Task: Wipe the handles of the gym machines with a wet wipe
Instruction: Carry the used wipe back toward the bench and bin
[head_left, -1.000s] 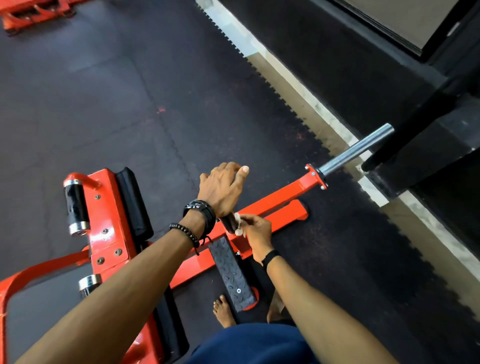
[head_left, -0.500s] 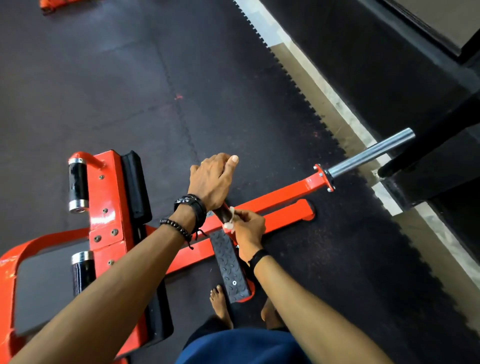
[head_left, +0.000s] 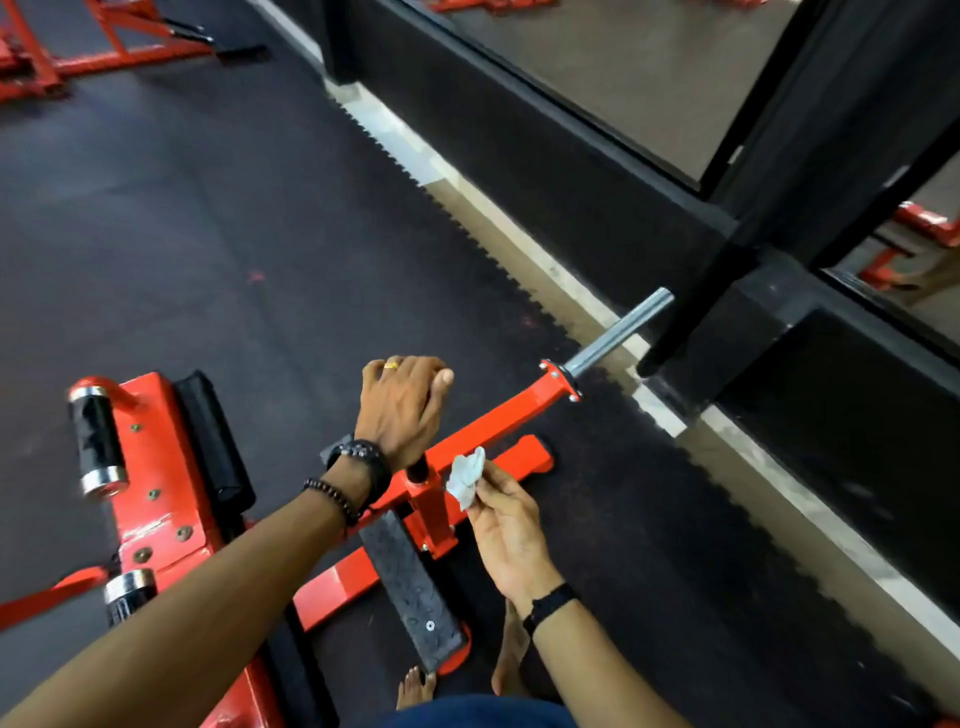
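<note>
Dark rubber gym floor (head_left: 218, 218). Red machine frame (head_left: 498, 421) low across it. Left hand (head_left: 402, 402) curled over upright handle (head_left: 417, 470) on frame. Right hand (head_left: 506, 525), just beside handle, pinches crumpled wet wipe (head_left: 466, 475). Risk: loose pinch, wipe drops onto floor; left hand's cover leaves grip unwiped. No containers visible.

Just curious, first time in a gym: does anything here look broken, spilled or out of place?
Nothing stands out. The red machine looks intact, the left hand grips its handle, and the right hand pinches a crumpled wipe beside it.
</note>
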